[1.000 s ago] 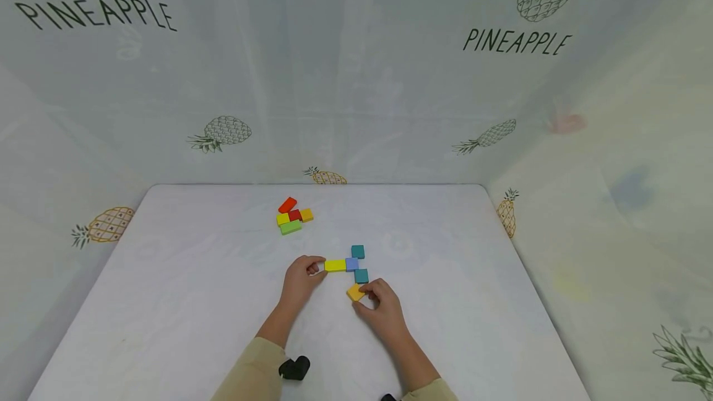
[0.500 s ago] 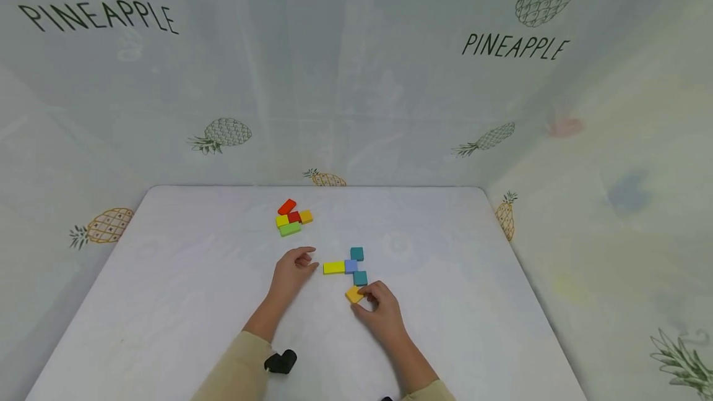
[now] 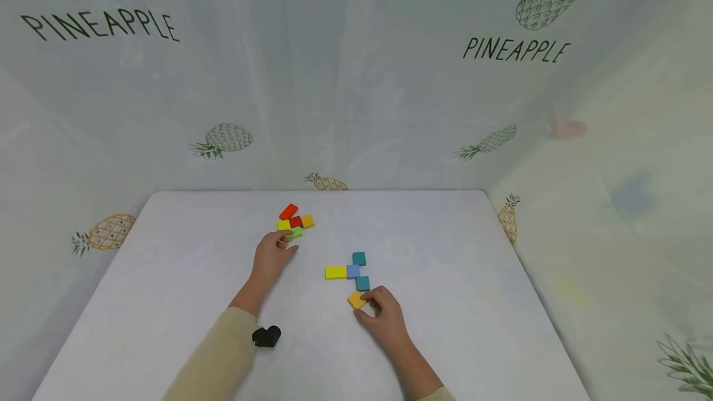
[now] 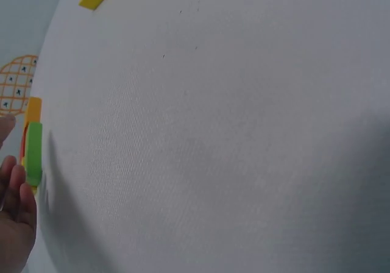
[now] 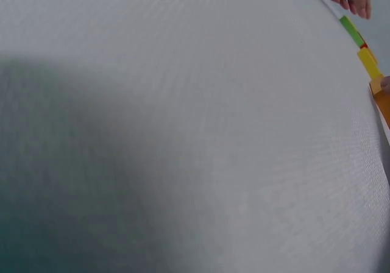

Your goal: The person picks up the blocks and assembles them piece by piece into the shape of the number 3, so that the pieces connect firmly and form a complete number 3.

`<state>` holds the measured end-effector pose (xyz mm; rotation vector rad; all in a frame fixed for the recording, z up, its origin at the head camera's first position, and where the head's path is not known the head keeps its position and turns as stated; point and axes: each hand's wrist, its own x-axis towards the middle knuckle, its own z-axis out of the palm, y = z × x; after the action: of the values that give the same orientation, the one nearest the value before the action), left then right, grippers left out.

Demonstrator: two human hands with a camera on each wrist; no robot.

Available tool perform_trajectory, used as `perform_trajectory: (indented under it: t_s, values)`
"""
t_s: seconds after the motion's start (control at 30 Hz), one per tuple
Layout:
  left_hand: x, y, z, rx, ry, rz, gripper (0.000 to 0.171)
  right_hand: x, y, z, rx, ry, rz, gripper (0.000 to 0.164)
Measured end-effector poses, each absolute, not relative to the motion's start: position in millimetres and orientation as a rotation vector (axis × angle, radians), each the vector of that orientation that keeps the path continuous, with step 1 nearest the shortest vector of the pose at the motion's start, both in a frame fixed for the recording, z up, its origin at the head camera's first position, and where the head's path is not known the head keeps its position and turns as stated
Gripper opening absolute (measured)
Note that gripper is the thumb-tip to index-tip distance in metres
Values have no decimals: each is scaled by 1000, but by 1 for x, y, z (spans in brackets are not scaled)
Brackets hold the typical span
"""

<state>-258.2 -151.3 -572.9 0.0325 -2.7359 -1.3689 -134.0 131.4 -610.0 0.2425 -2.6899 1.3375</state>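
Observation:
My right hand (image 3: pixel 384 315) pinches an orange-yellow block (image 3: pixel 354 301) between thumb and fingers, just below a teal block (image 3: pixel 362 284). That teal block, a blue block (image 3: pixel 353 271), a long yellow block (image 3: pixel 335 273) and another teal block (image 3: pixel 359 258) lie joined edge to edge or nearly so. Farther back, my left hand (image 3: pixel 270 258) reaches over a light green block (image 3: pixel 296 233), partly hiding it. In the left wrist view, the green block (image 4: pixel 34 154) is by the fingers, with the thumb apart; nothing is gripped there.
Around the green block lie a small yellow block (image 3: pixel 283 225), a dark red block (image 3: pixel 296 221), an orange block (image 3: pixel 308 221) and a tilted red-orange block (image 3: pixel 288 211). The white table (image 3: pixel 445 252) meets a pineapple-print cloth (image 3: pixel 356 79) at its back edge.
My left hand has left the long yellow block and moved back and left to the green block. The right hand stays in place, pinching the orange-yellow block.

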Motion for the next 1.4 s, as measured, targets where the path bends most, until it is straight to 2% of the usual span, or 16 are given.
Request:
perform_trajectory:
  t_s: [0.4, 1.4]
  values:
    - [-275, -161, -580, 68, -2800, -1307, 44, -132, 132, -609, 246, -2681, 1328, 26]
    - [-281, -159, -589, 122, -2780, -1265, 40, -134, 133, -610, 207, -2718, 1334, 25]
